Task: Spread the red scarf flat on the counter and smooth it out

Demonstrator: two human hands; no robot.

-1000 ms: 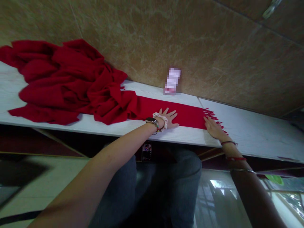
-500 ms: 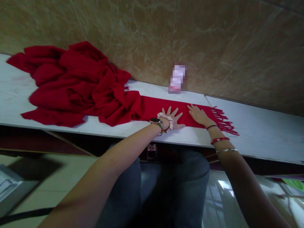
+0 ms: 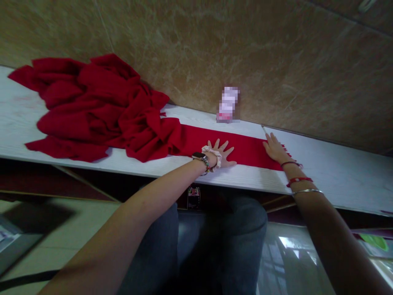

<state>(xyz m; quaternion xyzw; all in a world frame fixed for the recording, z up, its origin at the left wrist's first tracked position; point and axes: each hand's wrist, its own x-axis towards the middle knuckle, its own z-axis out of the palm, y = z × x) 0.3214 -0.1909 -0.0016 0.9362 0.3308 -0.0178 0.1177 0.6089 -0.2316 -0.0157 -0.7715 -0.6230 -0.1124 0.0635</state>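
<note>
A long red scarf (image 3: pixel 245 147) lies along a narrow white table (image 3: pixel 337 172). Its right stretch is spread flat; the rest is bunched in a heap (image 3: pixel 92 106) at the left. My left hand (image 3: pixel 222 151) lies flat on the flat stretch, fingers spread, a watch and a scrunchie on the wrist. My right hand (image 3: pixel 274 148) rests flat, fingers stretched out, on the scarf's fringed right end, covering most of the fringe. Bracelets circle that wrist.
A brown marbled wall (image 3: pixel 245 49) rises right behind the table. A small pinkish blurred object (image 3: pixel 227 104) stands at the wall behind the scarf. My legs in dark jeans (image 3: pixel 221 246) are under the table edge, over a glossy floor.
My right hand slid from the scarf's end inward toward my left hand, then back out to the fringed end. My left hand stayed pressed in place.
</note>
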